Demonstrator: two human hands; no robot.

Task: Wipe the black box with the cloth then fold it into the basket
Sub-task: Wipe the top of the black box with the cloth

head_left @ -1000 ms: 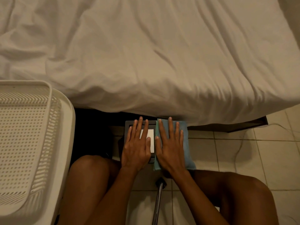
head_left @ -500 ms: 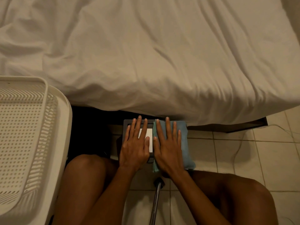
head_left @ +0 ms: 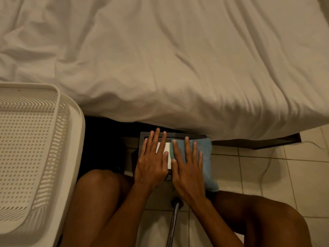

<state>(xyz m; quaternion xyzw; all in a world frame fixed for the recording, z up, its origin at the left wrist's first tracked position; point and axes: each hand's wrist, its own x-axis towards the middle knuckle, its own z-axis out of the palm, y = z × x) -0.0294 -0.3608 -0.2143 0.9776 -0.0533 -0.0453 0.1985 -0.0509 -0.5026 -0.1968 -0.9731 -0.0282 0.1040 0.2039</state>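
Pale floor tiles fill the near right of the scene; a bed under a rumpled white sheet spans the far half, its edge overhanging a dark gap. White perforated basket stands at the near left, well apart from the hands. Between the person's bare knees, the black box sits on the floor just below the bed edge, a white panel showing on its top. Left hand lies flat on the box, fingers spread and gripping nothing. Right hand lies flat, fingers extended, pressing the blue cloth onto the right part of the box; the cloth drapes over the box's right and near edges. A metal rod rises from the near edge, below the wrists. A thin cable trails across the tiles at right. Compared with half a second before, both hands and the cloth sit in much the same place, with no clear shift across the box.
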